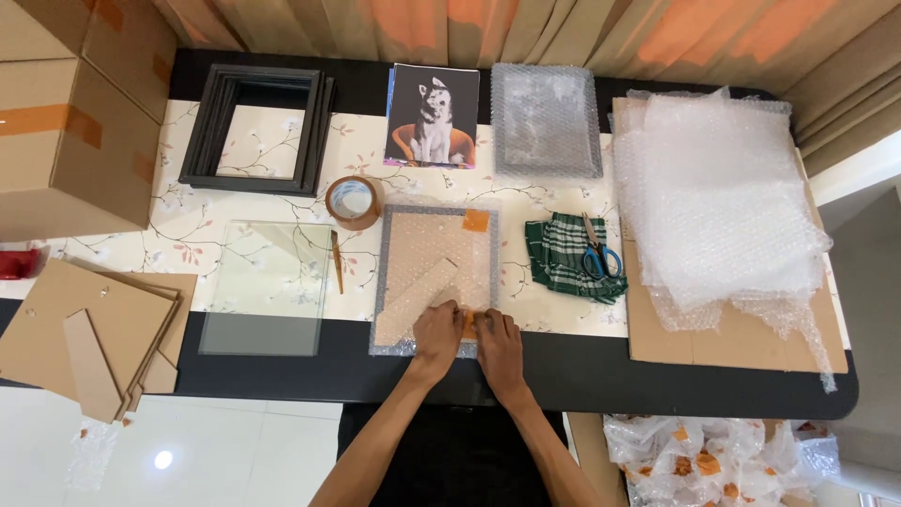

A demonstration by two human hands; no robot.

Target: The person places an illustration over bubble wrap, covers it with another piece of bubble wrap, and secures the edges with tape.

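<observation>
Bubble-wrapped frame (427,272), back side up, flat on the table (563,376) at centre, near edge just in front of the body. Brown backing board and diagonal stand visible through the wrap; one orange tape patch (476,221) at the far right corner, a second orange tape strip (467,324) at the near edge between the hands.

Left hand (437,329) palm down on the near edge of the package, fingers extended and close together, pressing on the wrap just left of the tape strip. Right hand (497,336) palm down beside it, fingertips at the right end of the same strip, touching or nearly touching the left hand. Neither hand closed around anything; both flat on the surface. Forearms converging from below, wrists at the dark table border.

Surroundings: roll of brown tape (354,201) just beyond the far left corner of the package; thin brown stick-like tool (335,261) along its left side; glass pane (267,286) further left; stack of black frames (258,129) at far left; dog photograph (434,115) and another wrapped frame (545,119) at the far edge. Blue-handled scissors (595,252) on a green checked cloth (568,258) to the right; pile of bubble wrap (718,197) on cardboard at far right; brown backing boards (99,333) at near left.
</observation>
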